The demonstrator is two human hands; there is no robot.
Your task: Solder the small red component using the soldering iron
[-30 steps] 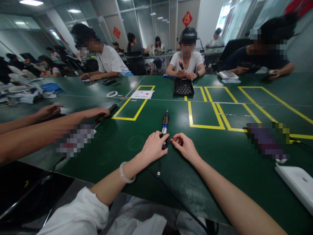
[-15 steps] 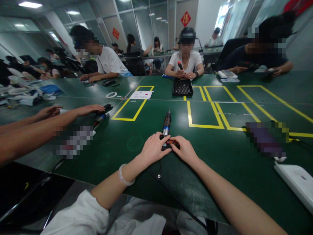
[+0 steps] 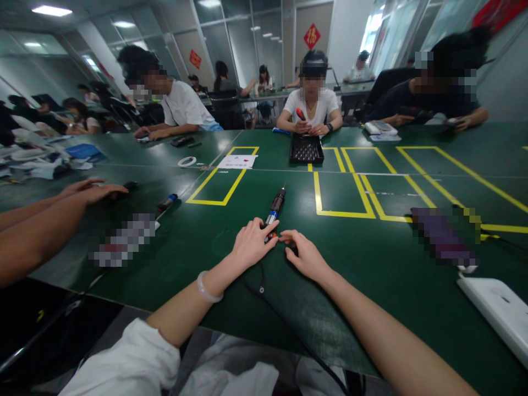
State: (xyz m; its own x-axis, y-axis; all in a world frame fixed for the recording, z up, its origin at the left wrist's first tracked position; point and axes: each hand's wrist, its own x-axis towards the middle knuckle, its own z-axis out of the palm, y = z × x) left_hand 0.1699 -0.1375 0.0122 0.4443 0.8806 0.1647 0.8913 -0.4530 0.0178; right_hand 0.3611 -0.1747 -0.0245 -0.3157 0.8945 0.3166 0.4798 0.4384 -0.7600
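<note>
Lying on the green table, an electric screwdriver [image 3: 277, 207] points its thin bit away from me and has a blue band round its body. My left hand [image 3: 251, 242] covers its rear end, with thumb and fingers closed around it; most of the grip is hidden underneath. Just to the right is my right hand [image 3: 304, 254], holding nothing, its fingers bent and the thumb apart from them. The index fingertip is close to the screwdriver's reddish rear part. A black cord [image 3: 284, 324] runs from under my left hand toward the table's near edge.
A co-worker's arm [image 3: 45, 225] reaches in from the left, near another screwdriver [image 3: 167, 202]. Across the table a person works over a black tray [image 3: 306, 149]. Yellow tape [image 3: 346, 213] marks rectangles. At right are a blurred phone-like object [image 3: 443, 236] and a white device [image 3: 495, 308].
My right hand has let go of the screwdriver's rear and moved slightly right. The screwdriver has shifted left under my left hand and tilted a little. The co-worker's hand has drawn back left.
</note>
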